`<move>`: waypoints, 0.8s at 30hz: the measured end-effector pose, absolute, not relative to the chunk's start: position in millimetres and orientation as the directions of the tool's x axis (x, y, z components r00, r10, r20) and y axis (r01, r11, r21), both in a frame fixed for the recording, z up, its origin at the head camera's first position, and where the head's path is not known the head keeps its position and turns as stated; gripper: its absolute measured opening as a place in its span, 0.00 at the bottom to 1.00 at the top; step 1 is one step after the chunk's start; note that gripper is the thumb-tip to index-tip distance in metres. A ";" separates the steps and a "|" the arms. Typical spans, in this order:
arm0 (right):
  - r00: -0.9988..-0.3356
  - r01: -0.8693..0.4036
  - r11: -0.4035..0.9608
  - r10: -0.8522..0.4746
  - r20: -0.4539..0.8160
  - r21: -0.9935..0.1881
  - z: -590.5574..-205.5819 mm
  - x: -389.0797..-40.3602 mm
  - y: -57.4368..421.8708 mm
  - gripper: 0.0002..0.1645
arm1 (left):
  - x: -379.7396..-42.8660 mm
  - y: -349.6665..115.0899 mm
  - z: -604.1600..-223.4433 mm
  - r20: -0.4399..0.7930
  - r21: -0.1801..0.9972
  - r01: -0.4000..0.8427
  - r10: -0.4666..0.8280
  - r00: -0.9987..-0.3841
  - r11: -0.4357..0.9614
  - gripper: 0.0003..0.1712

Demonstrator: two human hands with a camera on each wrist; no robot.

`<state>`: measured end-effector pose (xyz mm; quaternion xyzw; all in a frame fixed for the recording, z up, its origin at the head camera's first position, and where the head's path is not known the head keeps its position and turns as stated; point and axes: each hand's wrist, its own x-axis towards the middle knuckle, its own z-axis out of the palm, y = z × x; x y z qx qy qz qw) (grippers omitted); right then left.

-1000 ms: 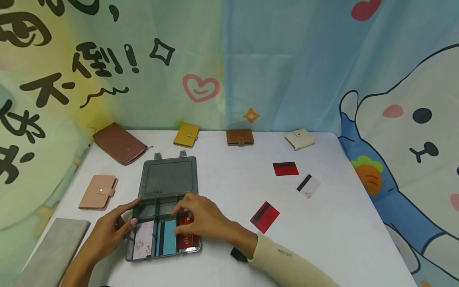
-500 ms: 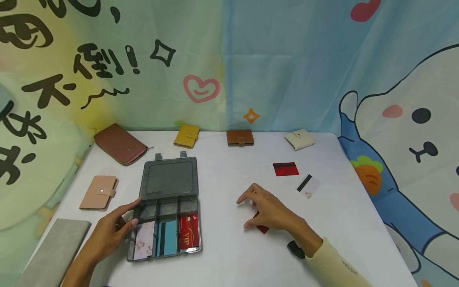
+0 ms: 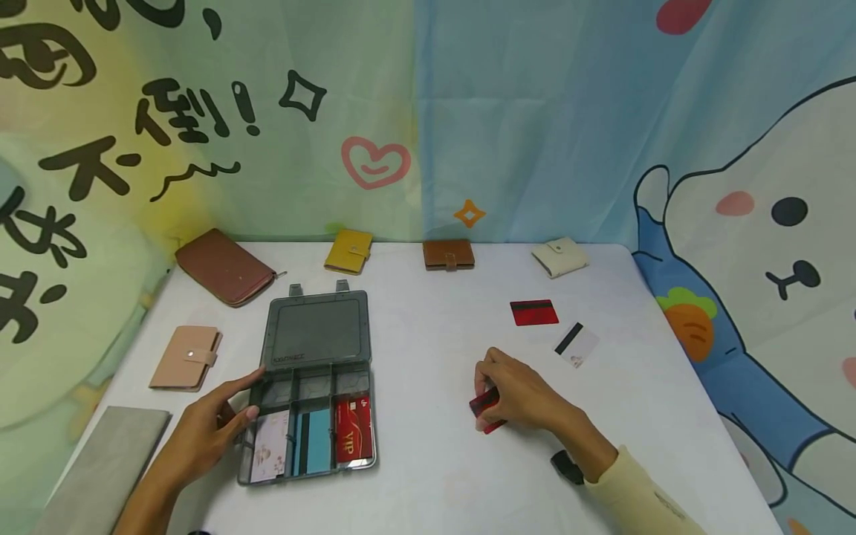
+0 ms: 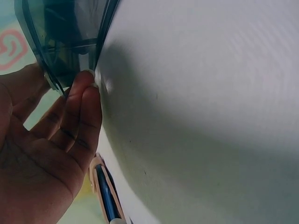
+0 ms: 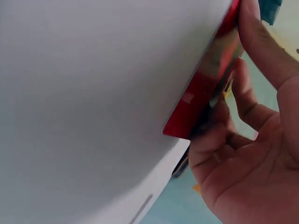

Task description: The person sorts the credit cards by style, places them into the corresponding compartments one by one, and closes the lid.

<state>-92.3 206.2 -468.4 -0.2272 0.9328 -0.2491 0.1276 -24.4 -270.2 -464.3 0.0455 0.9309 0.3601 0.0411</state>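
Observation:
A grey plastic compartment box (image 3: 314, 472) lies with its lid (image 3: 317, 331) raised back. Its near compartments hold a pale flowered card (image 3: 270, 448), a blue card with a dark stripe (image 3: 317, 443) and a red VIP card (image 3: 353, 429). My left hand (image 3: 207, 427) grips the box's left side, fingertips at its edge in the left wrist view. To the right of the box, my right hand (image 3: 518, 394) pinches a red card (image 5: 196, 100) with a black stripe between thumb and fingers. That card is tilted, one edge close over the white table, partly hidden by the hand.
Another red card (image 3: 534, 313) and a white card (image 3: 576, 345) lie beyond my right hand. Yellow (image 3: 348, 251), brown (image 3: 449, 255) and cream (image 3: 560, 257) wallets line the back edge. A maroon wallet (image 3: 224, 267), pink wallet (image 3: 185, 358) and grey folder-like item (image 3: 100, 464) lie left.
My right hand has moved from over the box to the right and taken hold of the red card on the table. The left hand stays at the box.

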 end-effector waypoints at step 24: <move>-0.888 -0.105 0.319 -0.457 -0.056 -0.942 -447.7 -77.8 72.0 0.18 | -24.1 -267.9 -462.3 -0.049 0.666 0.046 0.105 -0.993 0.745 0.37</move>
